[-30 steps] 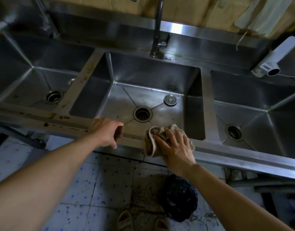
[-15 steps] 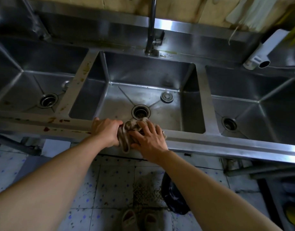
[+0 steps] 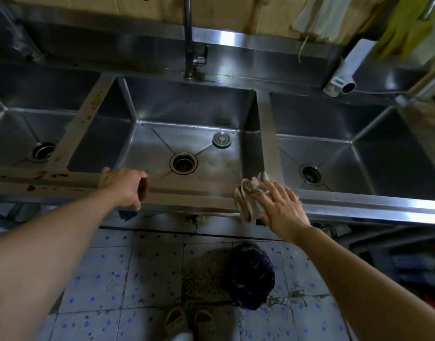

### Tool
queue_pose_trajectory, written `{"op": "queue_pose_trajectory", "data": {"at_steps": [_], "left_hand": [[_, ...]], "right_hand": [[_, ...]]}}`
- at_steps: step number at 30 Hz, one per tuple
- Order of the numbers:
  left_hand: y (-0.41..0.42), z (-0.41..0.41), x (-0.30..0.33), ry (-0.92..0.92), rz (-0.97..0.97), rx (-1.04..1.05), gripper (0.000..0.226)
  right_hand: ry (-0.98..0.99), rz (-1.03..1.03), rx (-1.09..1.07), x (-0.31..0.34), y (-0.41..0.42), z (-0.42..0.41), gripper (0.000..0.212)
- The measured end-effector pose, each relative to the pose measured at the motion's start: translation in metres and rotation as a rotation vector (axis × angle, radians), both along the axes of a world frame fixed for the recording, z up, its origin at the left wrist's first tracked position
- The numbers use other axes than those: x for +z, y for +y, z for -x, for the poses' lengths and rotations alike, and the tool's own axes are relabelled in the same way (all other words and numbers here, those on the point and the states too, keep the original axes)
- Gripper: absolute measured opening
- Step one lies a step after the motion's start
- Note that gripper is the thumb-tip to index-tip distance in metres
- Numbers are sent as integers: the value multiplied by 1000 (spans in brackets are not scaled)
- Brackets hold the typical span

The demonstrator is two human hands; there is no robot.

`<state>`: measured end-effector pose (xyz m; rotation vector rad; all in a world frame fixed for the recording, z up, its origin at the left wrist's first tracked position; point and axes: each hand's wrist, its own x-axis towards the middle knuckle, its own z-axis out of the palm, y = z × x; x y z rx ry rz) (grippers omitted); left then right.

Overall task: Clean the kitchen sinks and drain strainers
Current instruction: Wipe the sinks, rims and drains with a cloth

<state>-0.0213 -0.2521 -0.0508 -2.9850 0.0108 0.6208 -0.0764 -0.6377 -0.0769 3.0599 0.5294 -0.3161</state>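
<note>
- Right hand (image 3: 281, 209) — fingers spread flat, pressing a crumpled beige rag (image 3: 251, 196) onto the near sink rim (image 3: 192, 196), at the divider between middle and right basins.
- Left hand (image 3: 124, 185) — fingers curled over the near rim, left of the rag, holding nothing visible.
- Middle basin drain strainer (image 3: 183, 163) sits beyond the hands; a loose drain stopper (image 3: 221, 139) lies far-right of it.

Three steel basins in a row; middle sink (image 3: 187, 134) has an open drain (image 3: 183, 162) w/ a loose stopper (image 3: 221, 139) just beside it. Right hand (image 3: 281, 207) presses a crumpled rag (image 3: 251, 195) flat on the front rim (image 3: 187, 194) — fingers straight. Left hand (image 3: 124, 187) rests curled on the same rim, well apart from the rag.
</note>
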Motion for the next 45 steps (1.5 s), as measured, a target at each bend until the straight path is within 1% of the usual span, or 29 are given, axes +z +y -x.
{"op": "queue_pose_trajectory", "data": {"at_steps": [5,8,15,18,20,23,25,28,31,33,34,37,38,41,45], "left_hand": [[1,-1,2,-5,-19,0,81],[1,-1,2,-4,-41,-8,84],[4,-4,3,-11,-71,-53,91],[7,-1,2,-21,-42,-77,86],[7,1,0,-21,10,-102,86],[20,6,-1,-9,118,-122,100],[45,10,0,-17,140,-122,112],[99,12,3,-40,100,-68,124],[164,9,5,-8,2,52,131],[201,7,5,27,-83,94,126],[215,7,3,37,-105,86,119],[245,2,-1,20,-65,3,82],[250,-1,-2,7,-45,-27,77],[261,-10,-3,2,-32,-120,81],[270,-16,-8,-48,-5,-191,75]], "right_hand": [[-24,67,-75,3,-41,7,62],[-8,43,-117,3,-40,9,65],[-4,31,-40,0,-3,4,67],[5,-21,6,0,36,-1,69],[2,-35,52,1,68,-5,68],[18,-72,81,1,121,-10,67],[22,-80,106,-1,151,-13,69],[27,-62,122,-3,177,-16,73],[22,-33,106,-4,201,-17,72],[19,-11,110,-5,226,-18,72],[20,-7,116,-6,241,-19,72],[17,-12,132,-8,289,-22,74],[12,-13,135,-8,303,-22,75],[12,-39,127,-9,347,-24,73],[41,-88,138,-10,410,-28,79]]}}
